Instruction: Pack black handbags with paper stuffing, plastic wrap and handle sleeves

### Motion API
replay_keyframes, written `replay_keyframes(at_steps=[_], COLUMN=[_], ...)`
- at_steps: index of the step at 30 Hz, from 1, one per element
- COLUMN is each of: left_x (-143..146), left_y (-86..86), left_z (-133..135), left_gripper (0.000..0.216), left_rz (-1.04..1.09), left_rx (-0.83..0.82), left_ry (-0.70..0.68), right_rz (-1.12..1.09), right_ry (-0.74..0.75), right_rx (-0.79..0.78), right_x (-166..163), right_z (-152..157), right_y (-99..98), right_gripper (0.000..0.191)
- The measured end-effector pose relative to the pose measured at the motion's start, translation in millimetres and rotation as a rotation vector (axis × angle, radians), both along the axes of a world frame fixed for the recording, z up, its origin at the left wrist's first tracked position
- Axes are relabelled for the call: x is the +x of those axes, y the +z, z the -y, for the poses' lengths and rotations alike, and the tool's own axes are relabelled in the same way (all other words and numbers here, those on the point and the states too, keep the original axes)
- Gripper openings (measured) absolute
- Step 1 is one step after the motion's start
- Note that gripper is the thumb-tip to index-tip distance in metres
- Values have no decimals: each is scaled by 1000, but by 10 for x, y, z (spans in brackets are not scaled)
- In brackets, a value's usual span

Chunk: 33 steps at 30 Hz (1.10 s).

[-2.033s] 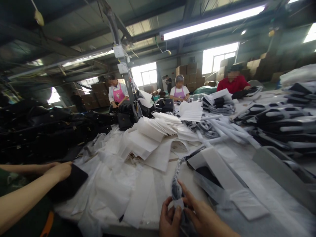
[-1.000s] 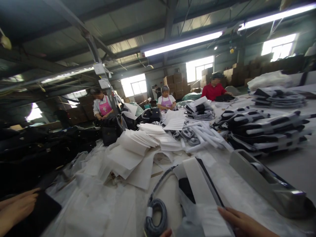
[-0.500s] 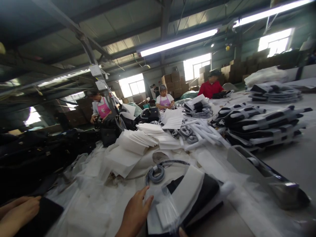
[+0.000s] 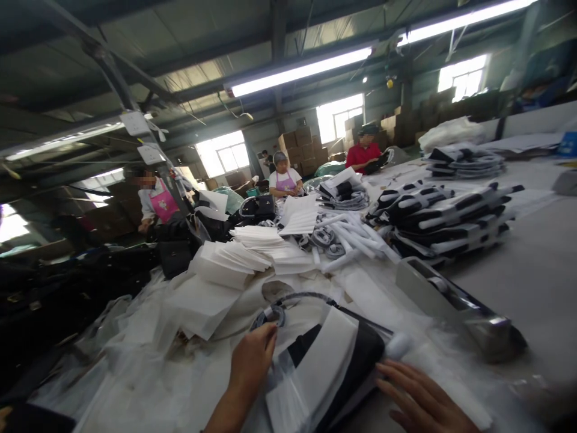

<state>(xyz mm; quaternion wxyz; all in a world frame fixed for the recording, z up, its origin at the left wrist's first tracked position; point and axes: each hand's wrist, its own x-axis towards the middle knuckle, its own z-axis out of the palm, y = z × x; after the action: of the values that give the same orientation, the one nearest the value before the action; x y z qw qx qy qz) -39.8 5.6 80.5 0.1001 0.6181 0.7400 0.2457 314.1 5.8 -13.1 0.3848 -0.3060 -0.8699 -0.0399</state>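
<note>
A black handbag [image 4: 360,352] lies in front of me with a white padding sheet [image 4: 331,355] over it and some clear plastic at its near left side. From its far side a dark strap [image 4: 306,296] curves left into a small wrapped coil. My left hand [image 4: 250,361] is closed at that coil, thumb and fingers pinched together over its near edge. My right hand [image 4: 421,394] lies open to the right of the bag, fingers stretched toward its edge, with nothing in them. A white roll of padding [image 4: 399,346] sticks out just beyond its fingertips.
Right of the bag stands a grey tape dispenser [image 4: 455,307]. Beyond lie stacked padded black bags [image 4: 455,219], white tubes [image 4: 349,234] and piled white sheets [image 4: 225,258]. Dark bags [image 4: 67,288] heap up on the left. Several co-workers work further back.
My left hand has gone from open fingers to a pinch at the strap coil. My right hand has come into view beside the bag. Another person's hands at lower left have mostly left view.
</note>
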Motion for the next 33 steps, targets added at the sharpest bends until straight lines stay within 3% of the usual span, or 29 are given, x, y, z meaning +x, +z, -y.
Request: replay_keyframes(at_steps=[4,9,13,16,19,22,24,26,30,33], left_x=[170,534,716,755,776,836,894,946,967,927], left_y=[234,378,299,59,-333,-732,-925,-1048,-1174,-1213], left_z=[-171,-234,-142,-11,137,246,278,280,241,215], left_gripper=[21,22,22,31,26,41,47,50,78,99], left_rz=[14,91,249,279,110,-68,-195,-275,-341,-440], left_rx=[115,214,254,283,389,525,569,580,591,605], left_ry=[-49,-178,-212,-219,-309,-335,-316,-243,-137,-180], right_rz=[12,-1,-92,-223,-434,-728,-924,-1094,-1332,-1338], right_ry=[-65,-161,-151,-37,-31,-129,-125,-61,53,102], right_rx=[199,120,77,36,-187,-684,-1062,-1314,-1521,-1589], right_x=[-85,-392,-690,-746,-611,-453,-432,-492,-682,-729], right_z=[-110,-228,-241,-236,-223,-230,-256,-288,-335,-373], right_y=[-111,-269,-192,-140,-260,-503,-614,-619,-396,-241], right_gripper=[46,58,68,57,39,30,41,56,92,99])
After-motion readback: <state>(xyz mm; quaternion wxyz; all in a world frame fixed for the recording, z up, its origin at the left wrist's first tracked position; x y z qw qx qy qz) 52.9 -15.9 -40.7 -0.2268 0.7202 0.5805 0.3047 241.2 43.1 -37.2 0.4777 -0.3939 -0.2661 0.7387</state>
